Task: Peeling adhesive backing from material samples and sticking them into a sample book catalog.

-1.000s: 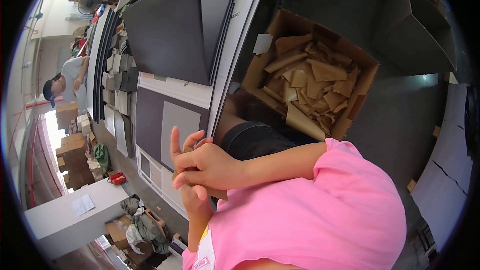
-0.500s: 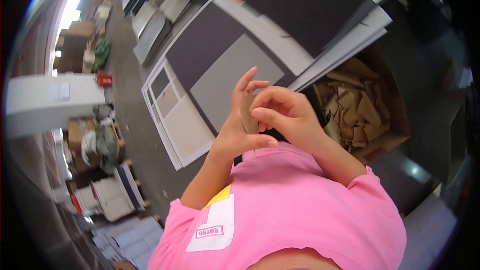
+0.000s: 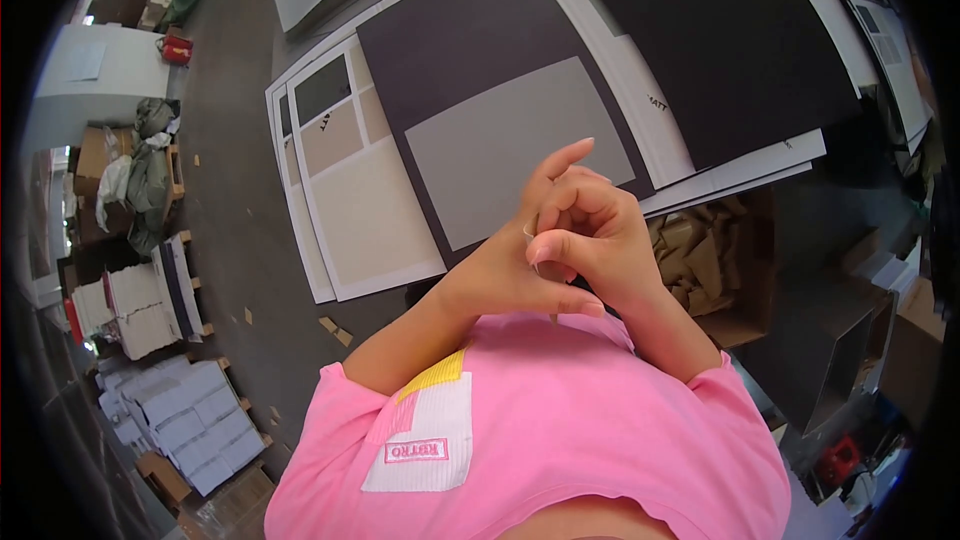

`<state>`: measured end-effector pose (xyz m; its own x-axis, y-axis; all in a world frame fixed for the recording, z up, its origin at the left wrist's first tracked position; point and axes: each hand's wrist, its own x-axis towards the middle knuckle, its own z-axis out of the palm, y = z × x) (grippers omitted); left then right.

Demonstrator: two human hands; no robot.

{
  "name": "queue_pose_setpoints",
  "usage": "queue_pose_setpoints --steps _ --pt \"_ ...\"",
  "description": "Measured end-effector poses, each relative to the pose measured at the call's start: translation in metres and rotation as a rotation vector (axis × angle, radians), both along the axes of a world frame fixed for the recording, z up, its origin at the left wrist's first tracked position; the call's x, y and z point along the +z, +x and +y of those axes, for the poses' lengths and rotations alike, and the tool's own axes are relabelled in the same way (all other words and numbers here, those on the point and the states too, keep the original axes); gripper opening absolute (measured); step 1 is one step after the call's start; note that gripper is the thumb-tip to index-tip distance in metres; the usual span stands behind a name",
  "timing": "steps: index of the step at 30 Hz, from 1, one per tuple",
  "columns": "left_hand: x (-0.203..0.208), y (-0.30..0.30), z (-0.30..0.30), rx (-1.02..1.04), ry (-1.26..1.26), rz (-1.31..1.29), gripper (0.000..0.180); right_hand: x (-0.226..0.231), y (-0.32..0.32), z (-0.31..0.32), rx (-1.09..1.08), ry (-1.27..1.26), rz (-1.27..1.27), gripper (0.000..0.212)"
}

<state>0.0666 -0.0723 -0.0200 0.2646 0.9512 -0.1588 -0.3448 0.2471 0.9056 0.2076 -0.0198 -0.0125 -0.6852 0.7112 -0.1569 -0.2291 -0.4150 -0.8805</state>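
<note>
My left hand (image 3: 515, 255) is raised in front of my chest, its thumb and forefinger stretched apart. Close against its palm, my right hand (image 3: 600, 240) curls with thumb and forefinger pinched together. A thin pale edge (image 3: 529, 232) shows at the pinching fingertips, seen nearly edge-on; I cannot make out its kind. Beyond the hands lies a dark panel (image 3: 470, 25) with a grey rectangle (image 3: 500, 150) on its surface. Boards with beige and dark patches (image 3: 365, 210) lie to its left.
At the right, a cardboard box (image 3: 745, 315) holds crumpled brown paper pieces (image 3: 690, 255). A large black sheet (image 3: 720, 50) lies over white boards at the far right. To the left, stacked white sheets (image 3: 195, 420) and wrapped bundles (image 3: 150, 180) stand along the grey floor (image 3: 235, 130).
The brown flat piece between my hands has turned nearly edge-on. My right hand has come closer over the left palm. The view has shifted, showing more of the boards and left-side stacks.
</note>
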Motion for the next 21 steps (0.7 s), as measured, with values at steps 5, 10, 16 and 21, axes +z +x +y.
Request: queue_pose_setpoints --steps 5,10,16,21 --pt "-0.008 -0.011 0.004 0.001 0.111 0.026 0.137 0.001 -0.012 0.002 0.005 0.086 -0.121 0.029" --pt "-0.007 -0.023 0.003 0.017 0.107 -0.048 0.137 -0.002 -0.024 0.003 0.016 0.058 -0.078 0.024" --pt "-0.007 -0.038 0.005 0.023 0.021 -0.027 0.138 -0.008 -0.033 0.009 0.048 0.032 0.058 0.018" --pt "-0.008 -0.046 0.003 0.008 0.061 0.010 0.138 0.000 -0.041 0.008 0.087 0.075 -0.005 0.023"
